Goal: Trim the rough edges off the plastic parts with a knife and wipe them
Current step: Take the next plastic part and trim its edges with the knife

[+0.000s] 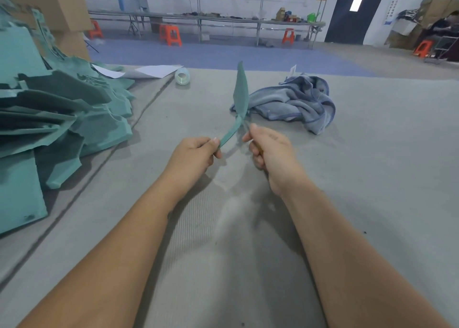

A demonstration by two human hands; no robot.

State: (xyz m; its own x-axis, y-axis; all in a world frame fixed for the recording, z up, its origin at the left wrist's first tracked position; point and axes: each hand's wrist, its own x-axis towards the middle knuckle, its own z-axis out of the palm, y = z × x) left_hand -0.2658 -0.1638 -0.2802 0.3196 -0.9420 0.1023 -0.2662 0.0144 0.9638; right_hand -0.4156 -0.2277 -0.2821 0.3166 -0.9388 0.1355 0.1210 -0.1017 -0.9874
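Now: left hand (196, 151) pinching green plastic strip (240, 96), held upright above grey table (372, 178). Right hand (269, 149) curled round knife (246, 125), blade blurred, touching strip. Blue cloth (295, 101) beyond; green parts pile (62, 119) left.

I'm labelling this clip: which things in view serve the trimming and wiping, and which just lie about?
For the job: green part pinched by left hand; knife gripped by right hand; green pile; blue cloth.
Lying about: tape roll; paper sheets.
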